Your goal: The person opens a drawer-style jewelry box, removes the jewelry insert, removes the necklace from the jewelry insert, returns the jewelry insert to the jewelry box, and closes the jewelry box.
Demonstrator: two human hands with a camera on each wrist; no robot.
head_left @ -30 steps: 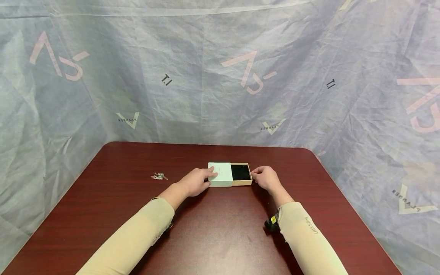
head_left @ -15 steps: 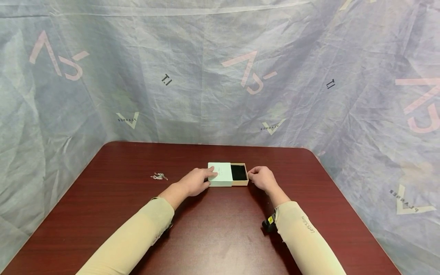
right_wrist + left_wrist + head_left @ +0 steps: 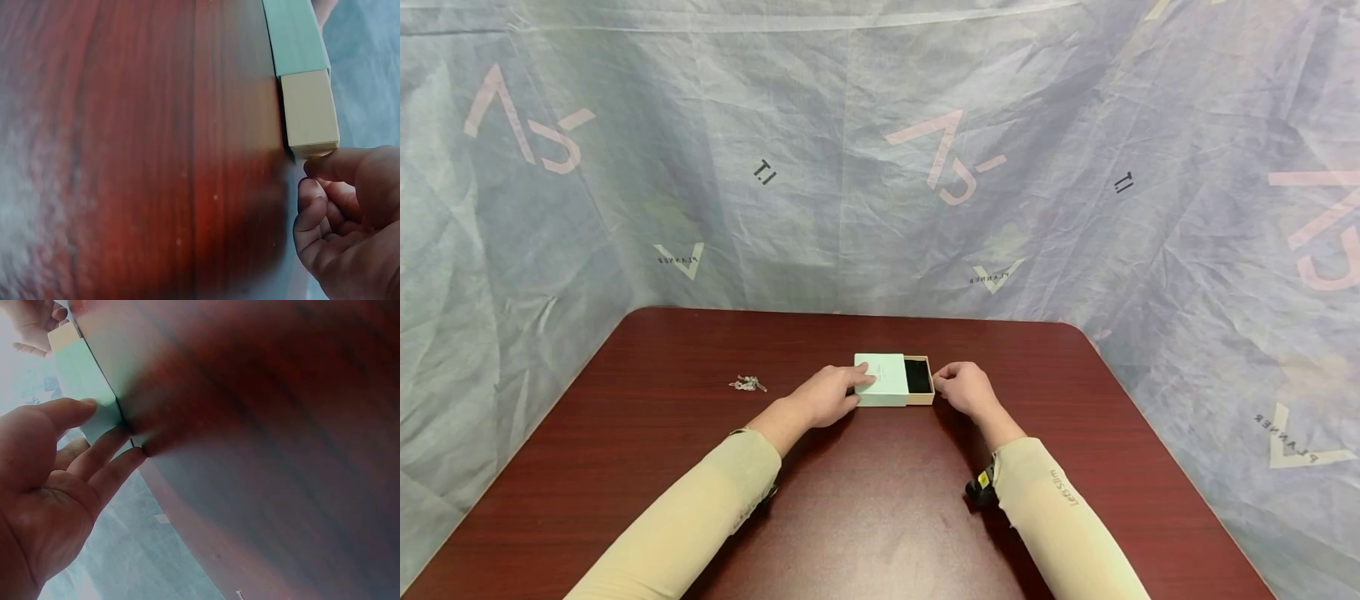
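Note:
A pale mint drawer box lies on the table, its sleeve (image 3: 881,381) to the left and its tan drawer (image 3: 919,399) sticking out to the right. Black lining (image 3: 917,376) shows inside the drawer. My left hand (image 3: 827,395) grips the left end of the sleeve; the left wrist view has the thumb (image 3: 78,412) on one face and fingers around the end. With curled fingers, my right hand (image 3: 967,388) presses the drawer's outer end. In the right wrist view its thumb tip (image 3: 319,166) is right at that end and the other fingers fold in below.
A small silvery, chain-like bundle (image 3: 748,383) lies on the dark red table (image 3: 880,500), left of the box. Behind and at both sides hangs a grey printed fabric (image 3: 820,167). A black wrist camera (image 3: 981,489) sits at the right cuff.
The drawer has slid left into the sleeve, so less black lining shows. My right hand has moved left along with it, while my left hand and the sleeve stay in place.

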